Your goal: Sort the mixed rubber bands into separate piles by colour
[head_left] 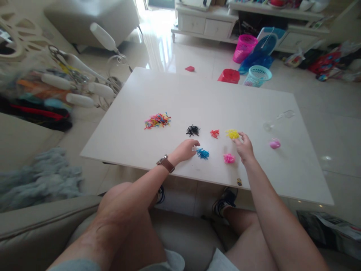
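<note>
My left hand (186, 150) is at the left edge of a pile of small blue loops (203, 153). Its fingers are curled together, with a small whitish spot at the fingertips that I cannot make out. My right hand (244, 148) reaches to the right side of a yellow pile (232, 134), thumb and forefinger apart. Below the yellow lies a pink pile (229, 158). A red pile (214, 133) and a black pile (193, 130) lie to the left of the yellow one. Farther left is a larger mixed-colour heap (158, 121) of similar small loops.
All piles lie on a white table (113, 139). On its right are a pink rounded object (274, 144) and a clear object (268, 125). A small figure (239, 182) lies near the front edge. Beyond the table stand a red stool (229, 75) and a light-blue basket (258, 75).
</note>
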### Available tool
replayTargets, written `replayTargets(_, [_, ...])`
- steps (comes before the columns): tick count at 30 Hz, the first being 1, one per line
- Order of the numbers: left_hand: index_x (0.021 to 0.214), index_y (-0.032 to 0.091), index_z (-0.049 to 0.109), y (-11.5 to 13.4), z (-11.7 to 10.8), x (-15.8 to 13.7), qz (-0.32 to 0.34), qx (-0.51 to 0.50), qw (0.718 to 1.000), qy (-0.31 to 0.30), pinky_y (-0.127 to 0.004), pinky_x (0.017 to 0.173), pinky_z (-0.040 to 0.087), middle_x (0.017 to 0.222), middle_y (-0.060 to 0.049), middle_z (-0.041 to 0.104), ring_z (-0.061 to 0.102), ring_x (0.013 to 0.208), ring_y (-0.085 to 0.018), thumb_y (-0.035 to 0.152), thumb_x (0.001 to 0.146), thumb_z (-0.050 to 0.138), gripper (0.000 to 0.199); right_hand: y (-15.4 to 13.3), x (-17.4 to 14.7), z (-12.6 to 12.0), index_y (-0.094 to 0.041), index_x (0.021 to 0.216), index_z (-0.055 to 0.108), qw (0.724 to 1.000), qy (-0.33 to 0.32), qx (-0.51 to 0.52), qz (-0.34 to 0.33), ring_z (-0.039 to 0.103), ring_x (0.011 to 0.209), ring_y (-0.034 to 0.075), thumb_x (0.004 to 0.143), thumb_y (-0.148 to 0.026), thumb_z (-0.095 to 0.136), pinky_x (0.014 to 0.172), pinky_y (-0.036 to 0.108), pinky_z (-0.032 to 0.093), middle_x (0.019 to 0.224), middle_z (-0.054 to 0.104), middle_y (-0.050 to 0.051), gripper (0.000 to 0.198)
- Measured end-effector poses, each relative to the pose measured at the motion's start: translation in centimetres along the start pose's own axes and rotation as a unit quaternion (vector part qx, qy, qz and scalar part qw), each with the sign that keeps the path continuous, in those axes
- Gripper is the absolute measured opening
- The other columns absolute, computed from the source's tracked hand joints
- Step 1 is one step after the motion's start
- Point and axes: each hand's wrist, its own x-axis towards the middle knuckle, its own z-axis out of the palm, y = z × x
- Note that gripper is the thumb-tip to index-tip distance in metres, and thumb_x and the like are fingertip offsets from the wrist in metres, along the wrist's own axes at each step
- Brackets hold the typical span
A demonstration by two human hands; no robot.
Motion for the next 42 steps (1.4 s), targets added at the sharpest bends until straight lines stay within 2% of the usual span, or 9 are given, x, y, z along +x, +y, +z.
replayTargets(3, [0.111,0.016,0.07,-0.6,-0.6,0.0,-0.008,0.004,1.0,0.009,-0.035,0.099,0.05,0.111,-0.01,0.072,0.066,0.105,-0.024,0.011,0.079,0.062,0.034,-0.8,-0.5,0.0,-0.023,0.115,0.065,1.0,0.001,-0.002,-0.012,0.047,0.139,0.031,0.072,-0.032,0.068,0.119,0.053,0.032,0.149,0.053,0.012,0.045])
replayTargets(6, [0.118,0.017,0.068,-1.6,-1.8,0.1,-0.049,0.04,0.997,0.034,-0.036,0.105,0.046,0.12,-0.011,0.069,0.062,0.114,-0.024,0.014,0.081,0.062,0.038,-1.8,-1.1,0.3,-0.021,0.112,0.066,0.999,-0.012,-0.011,-0.036,0.049,0.138,0.029,0.073,-0.033,0.068,0.12,0.051,0.03,0.147,0.054,0.013,0.041])
replayTargets(9, [0.128,0.016,0.062,-2.7,-3.5,0.1,-0.142,0.109,0.982,0.064,-0.039,0.109,0.043,0.128,-0.014,0.064,0.056,0.124,-0.028,0.022,0.083,0.062,0.046,-2.4,-1.7,0.5,-0.019,0.108,0.067,0.997,-0.023,-0.026,-0.068,0.048,0.139,0.03,0.074,-0.033,0.067,0.121,0.051,0.028,0.144,0.056,0.014,0.036])
replayTargets(13, [0.14,0.015,0.051,-4.2,-5.7,-0.3,-0.282,0.172,0.942,0.069,-0.043,0.111,0.039,0.144,-0.019,0.052,0.043,0.137,-0.034,0.038,0.084,0.063,0.062,-2.8,-2.2,0.6,-0.02,0.104,0.068,0.994,-0.035,-0.039,-0.092,0.049,0.137,0.03,0.075,-0.033,0.066,0.12,0.054,0.028,0.14,0.059,0.014,0.032])
replayTargets(18, [0.152,0.007,0.033,-5.8,-7.2,-1.0,-0.363,0.174,0.914,0.053,-0.049,0.117,0.029,0.162,-0.026,0.026,0.024,0.151,-0.04,0.046,0.087,0.057,0.08,-3.1,-2.6,0.5,-0.021,0.105,0.069,0.993,-0.044,-0.056,-0.095,0.048,0.137,0.031,0.077,-0.033,0.065,0.119,0.056,0.029,0.138,0.06,0.013,0.032])
replayTargets(22, [0.156,0.011,0.029,-6.1,-7.3,-1.1,-0.369,0.155,0.916,0.027,-0.052,0.12,0.025,0.167,-0.023,0.018,0.018,0.154,-0.039,0.046,0.086,0.056,0.083,-3.2,-2.8,0.5,-0.021,0.104,0.069,0.991,-0.047,-0.053,-0.113,0.049,0.135,0.031,0.077,-0.033,0.065,0.118,0.057,0.03,0.132,0.062,0.012,0.03])
replayTargets(27, [0.156,0.024,0.035,-5.8,-6.9,-0.9,-0.364,0.166,0.915,0.05,-0.058,0.12,0.023,0.171,-0.011,0.007,0.011,0.155,-0.039,0.044,0.082,0.056,0.08,-3.4,-3.1,0.5,-0.021,0.102,0.069,0.99,-0.055,-0.065,-0.109,0.048,0.135,0.031,0.076,-0.033,0.064,0.118,0.057,0.03,0.135,0.06,0.013,0.028])
replayTargets(33, [0.158,0.021,0.03,-6.2,-6.6,-0.6,-0.351,0.166,0.92,0.046,-0.059,0.121,0.02,0.17,-0.012,0.014,0.013,0.155,-0.037,0.042,0.082,0.054,0.082,-3.2,-3.2,0.4,-0.023,0.1,0.069,0.99,-0.057,-0.07,-0.109,0.046,0.135,0.032,0.076,-0.034,0.064,0.118,0.059,0.029,0.137,0.061,0.011,0.027])
replayTargets(42, [0.158,0.017,0.028,-5.6,-7.2,-0.3,-0.359,0.156,0.918,0.063,-0.056,0.119,0.027,0.167,-0.016,0.023,0.02,0.153,-0.037,0.048,0.085,0.05,0.082,-3.9,-3.6,0.5,-0.023,0.099,0.07,0.987,-0.062,-0.075,-0.126,0.048,0.134,0.031,0.076,-0.033,0.063,0.119,0.056,0.03,0.138,0.059,0.012,0.026])
